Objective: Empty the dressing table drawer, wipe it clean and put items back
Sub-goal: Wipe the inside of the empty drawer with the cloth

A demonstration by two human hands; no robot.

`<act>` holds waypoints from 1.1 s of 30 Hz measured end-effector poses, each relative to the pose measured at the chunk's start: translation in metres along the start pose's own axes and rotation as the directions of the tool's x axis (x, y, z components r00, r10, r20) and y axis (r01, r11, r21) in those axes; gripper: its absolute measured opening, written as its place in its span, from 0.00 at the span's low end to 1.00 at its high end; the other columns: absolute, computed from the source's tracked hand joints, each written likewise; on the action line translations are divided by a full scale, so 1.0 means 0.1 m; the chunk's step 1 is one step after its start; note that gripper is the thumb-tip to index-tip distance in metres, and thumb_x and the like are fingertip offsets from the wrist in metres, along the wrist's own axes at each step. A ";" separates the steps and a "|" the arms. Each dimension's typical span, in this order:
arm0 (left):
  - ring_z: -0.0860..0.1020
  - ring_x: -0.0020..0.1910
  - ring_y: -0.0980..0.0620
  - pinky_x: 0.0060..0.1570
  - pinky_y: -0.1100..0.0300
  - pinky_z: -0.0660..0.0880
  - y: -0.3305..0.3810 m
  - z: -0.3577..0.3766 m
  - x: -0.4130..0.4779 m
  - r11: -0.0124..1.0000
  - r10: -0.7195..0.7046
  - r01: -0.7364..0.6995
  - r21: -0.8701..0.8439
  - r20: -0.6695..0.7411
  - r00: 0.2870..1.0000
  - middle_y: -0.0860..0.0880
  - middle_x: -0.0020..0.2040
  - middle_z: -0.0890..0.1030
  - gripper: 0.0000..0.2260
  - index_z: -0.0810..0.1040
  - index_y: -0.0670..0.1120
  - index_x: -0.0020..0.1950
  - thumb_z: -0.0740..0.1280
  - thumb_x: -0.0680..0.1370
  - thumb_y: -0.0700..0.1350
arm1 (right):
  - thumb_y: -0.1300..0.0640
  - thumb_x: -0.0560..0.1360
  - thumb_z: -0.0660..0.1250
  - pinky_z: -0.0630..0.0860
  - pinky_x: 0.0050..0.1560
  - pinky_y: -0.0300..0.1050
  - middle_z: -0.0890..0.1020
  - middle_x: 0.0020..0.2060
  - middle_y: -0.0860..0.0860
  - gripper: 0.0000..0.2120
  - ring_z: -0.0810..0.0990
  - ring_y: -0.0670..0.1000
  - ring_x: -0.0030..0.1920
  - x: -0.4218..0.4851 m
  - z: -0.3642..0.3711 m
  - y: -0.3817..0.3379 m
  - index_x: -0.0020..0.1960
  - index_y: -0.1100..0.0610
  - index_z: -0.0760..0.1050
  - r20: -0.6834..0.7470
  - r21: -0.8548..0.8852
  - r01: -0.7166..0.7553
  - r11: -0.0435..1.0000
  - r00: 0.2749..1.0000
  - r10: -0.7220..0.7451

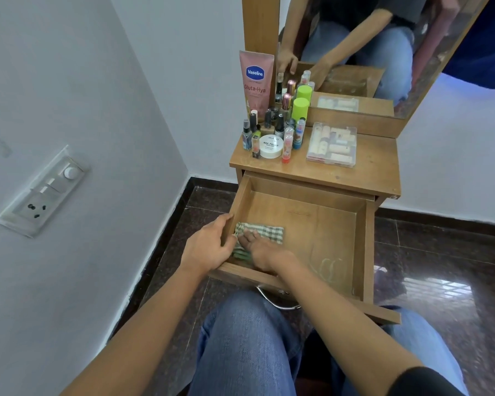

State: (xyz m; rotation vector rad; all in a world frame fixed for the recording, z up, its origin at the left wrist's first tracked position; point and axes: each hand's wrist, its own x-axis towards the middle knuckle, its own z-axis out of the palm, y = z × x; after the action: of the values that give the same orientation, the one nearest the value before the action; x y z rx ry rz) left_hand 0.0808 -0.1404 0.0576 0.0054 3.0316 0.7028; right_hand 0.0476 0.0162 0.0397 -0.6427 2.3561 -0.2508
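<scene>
The wooden drawer [326, 224] is pulled out and holds only a green checked cloth [269, 232] in its near left corner. My right hand [257, 248] lies on the cloth with fingers flat, pressing it against the drawer floor. My left hand [209, 242] grips the drawer's left wall, fingers curled over its edge. On the table top [377, 167] stand a pink Vaseline tube [256, 81], several small bottles and lip balms [280, 124], a white nail polish remover tub [270, 146] and a clear plastic box [332, 144].
A mirror [369, 47] rises behind the table top. A white wall with a switch panel [43, 192] is on the left. Dark tiled floor [440, 267] surrounds the table. My knees in jeans [240, 347] sit just under the drawer front.
</scene>
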 end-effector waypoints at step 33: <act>0.79 0.51 0.51 0.48 0.54 0.76 0.04 -0.01 -0.01 1.000 -0.009 0.009 -0.028 0.023 1.000 0.51 0.58 0.81 0.23 0.63 0.55 0.74 0.61 0.79 0.53 | 0.64 0.79 0.57 0.46 0.76 0.54 0.40 0.77 0.52 0.35 0.41 0.57 0.77 0.19 -0.33 0.20 0.78 0.54 0.40 0.075 -0.069 -0.035 0.997 0.996 0.040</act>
State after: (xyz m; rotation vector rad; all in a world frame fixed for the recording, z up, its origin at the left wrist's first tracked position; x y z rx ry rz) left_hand 0.0816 -0.1375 0.0602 -0.0006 2.9980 0.7392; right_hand 0.0058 0.0239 0.0476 -0.6286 2.3095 -0.1279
